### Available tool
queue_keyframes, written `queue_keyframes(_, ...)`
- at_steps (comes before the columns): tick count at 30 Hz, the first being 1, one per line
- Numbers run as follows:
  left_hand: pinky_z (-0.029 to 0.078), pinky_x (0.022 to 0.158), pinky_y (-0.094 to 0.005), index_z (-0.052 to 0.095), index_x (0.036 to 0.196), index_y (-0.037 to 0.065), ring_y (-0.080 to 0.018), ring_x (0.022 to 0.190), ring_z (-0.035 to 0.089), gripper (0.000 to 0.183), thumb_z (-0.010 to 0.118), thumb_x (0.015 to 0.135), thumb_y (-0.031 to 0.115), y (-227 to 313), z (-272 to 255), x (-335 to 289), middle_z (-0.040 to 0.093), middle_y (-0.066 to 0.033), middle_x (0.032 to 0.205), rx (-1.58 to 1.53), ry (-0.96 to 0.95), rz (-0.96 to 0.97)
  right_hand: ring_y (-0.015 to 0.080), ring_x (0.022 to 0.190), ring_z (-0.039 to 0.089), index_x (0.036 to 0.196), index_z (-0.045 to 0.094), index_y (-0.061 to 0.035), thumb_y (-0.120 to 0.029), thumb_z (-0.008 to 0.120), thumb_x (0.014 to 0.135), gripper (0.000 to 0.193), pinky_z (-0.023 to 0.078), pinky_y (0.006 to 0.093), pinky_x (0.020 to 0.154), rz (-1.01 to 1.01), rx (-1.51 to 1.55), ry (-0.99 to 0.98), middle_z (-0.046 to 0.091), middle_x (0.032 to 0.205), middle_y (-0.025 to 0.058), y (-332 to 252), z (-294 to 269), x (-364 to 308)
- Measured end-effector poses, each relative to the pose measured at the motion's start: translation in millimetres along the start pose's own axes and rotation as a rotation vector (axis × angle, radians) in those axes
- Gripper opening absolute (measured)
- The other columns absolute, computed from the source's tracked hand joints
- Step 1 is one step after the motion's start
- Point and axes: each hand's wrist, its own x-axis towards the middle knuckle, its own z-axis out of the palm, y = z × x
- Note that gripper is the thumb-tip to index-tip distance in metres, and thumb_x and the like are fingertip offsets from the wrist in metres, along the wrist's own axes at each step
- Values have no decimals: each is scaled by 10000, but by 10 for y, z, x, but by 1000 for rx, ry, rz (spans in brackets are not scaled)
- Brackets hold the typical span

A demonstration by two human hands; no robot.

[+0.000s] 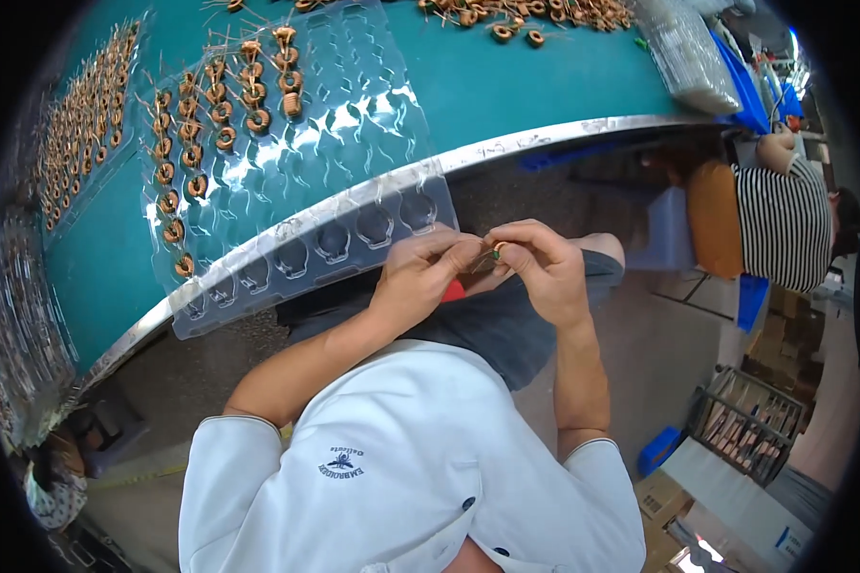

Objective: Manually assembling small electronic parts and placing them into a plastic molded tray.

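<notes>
Over my lap, just off the table's edge, both hands meet at a small copper-wound ring coil with a bit of green on it. My right hand is closed, its thumb and forefinger pinching the coil. My left hand is closed too, with thumb and fingertips pressed together at the coil's thin wire leads. Fingers partly cover the coil. Beyond the left hand lies a clear plastic tray, overhanging the table edge. Several rows of similar coils sit in its left part; pockets toward the right hold none.
The green table has a curved pale edge. Loose coils are heaped at the far side. Another filled tray lies left, near stacked clear trays. More clear packaging stands far right. A person in stripes sits at right.
</notes>
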Motion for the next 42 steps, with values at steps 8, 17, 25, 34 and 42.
queue_keyframes(8, 478, 775, -282, 712, 952, -18, -155, 840, 608, 178, 650, 928, 147, -176, 193, -31, 650, -81, 993, 4, -23, -88, 120, 781, 649, 1077, 683, 11, -41, 700, 860, 223, 543, 222, 668, -79, -75, -12, 639, 989, 90, 225, -89, -264)
queue_keyframes(17, 469, 858, -267, 719, 939, -15, -138, 995, 571, 145, 654, 917, 113, -275, 209, 36, 540, -96, 1190, -88, -33, -85, 127, 744, 666, 1045, 678, 21, -5, 684, 854, 193, 551, 216, 638, 55, -13, 42, 640, 941, 80, 318, -88, -318)
queue_keyframes(25, 437, 913, -264, 686, 1041, 14, -156, 1100, 528, 186, 668, 919, 153, -298, 311, 43, 543, -100, 1178, -18, 21, 101, 110, 721, 655, 1079, 622, 32, -52, 677, 895, 210, 556, 222, 630, 82, 187, 223, 655, 886, 87, 531, -77, -377)
queue_keyframes(34, 483, 744, -235, 664, 1123, -12, -102, 791, 594, 327, 657, 939, 259, -315, 322, 60, 687, -54, 928, -330, -99, -414, 128, 711, 641, 1197, 603, 27, -95, 628, 945, 281, 553, 230, 653, 47, 354, 213, 631, 841, 62, 564, 18, -382)
queue_keyframes(42, 474, 708, -222, 714, 994, -30, -83, 755, 577, 211, 640, 944, 161, -238, 280, -35, 672, -40, 842, -263, -51, -278, 120, 691, 645, 1092, 647, 25, -100, 670, 908, 223, 532, 225, 616, 7, -133, 210, 621, 890, 67, 509, -78, -406)
